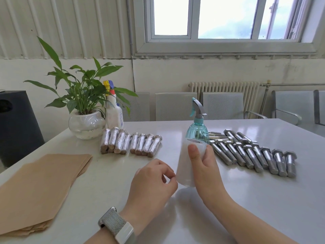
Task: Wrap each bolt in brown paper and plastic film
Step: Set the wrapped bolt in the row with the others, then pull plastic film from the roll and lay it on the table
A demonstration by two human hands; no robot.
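My right hand (202, 166) grips an upright roll of clear plastic film (184, 166) above the white table (246, 199), thumb across its front. My left hand (154, 180), with a watch on the wrist, has its fingertips pinched together at the roll's lower left edge; whether they hold the film's loose end I cannot tell. Several bare steel bolts (253, 154) lie in a row to the right. Several wrapped bolts (130, 143), shiny with brown ends, lie side by side at centre left. A stack of brown paper sheets (38, 189) lies at the left.
A teal spray bottle (197, 127) stands right behind the film roll. A potted plant in a glass bowl (84, 120) and a white spray bottle (114, 111) stand at the table's back left. Grey chairs (175, 106) line the far side.
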